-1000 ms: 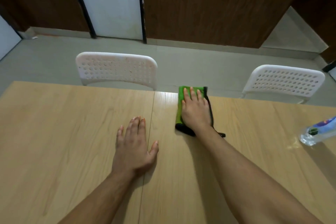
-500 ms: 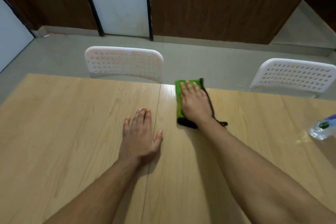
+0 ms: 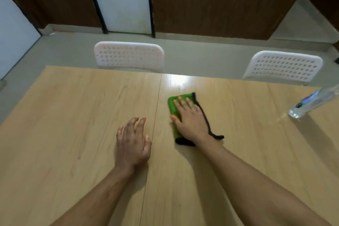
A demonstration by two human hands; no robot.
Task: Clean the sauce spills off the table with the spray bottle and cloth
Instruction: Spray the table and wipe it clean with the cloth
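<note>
A folded green cloth (image 3: 172, 106) with a black edge lies on the wooden table (image 3: 73, 115), a little past its middle. My right hand (image 3: 189, 118) presses flat on the cloth with straight fingers and covers most of it. My left hand (image 3: 133, 142) is beside it to the left, near the table seam, with its fingers spread and slightly lifted, holding nothing. A clear spray bottle (image 3: 311, 103) with a blue label lies on its side at the table's right edge. A wet shiny patch (image 3: 180, 80) shows beyond the cloth. I see no sauce.
Two white perforated chairs stand behind the table's far edge, one chair (image 3: 129, 56) at the centre left and the other chair (image 3: 283, 67) at the right. A seam (image 3: 153, 134) runs down the tabletop between my hands. Grey floor and brown wall panels lie beyond.
My right hand has pulled the cloth back from the far edge toward me, leaving a wet sheen there. My left hand's fingers have lifted and spread. The view has shifted.
</note>
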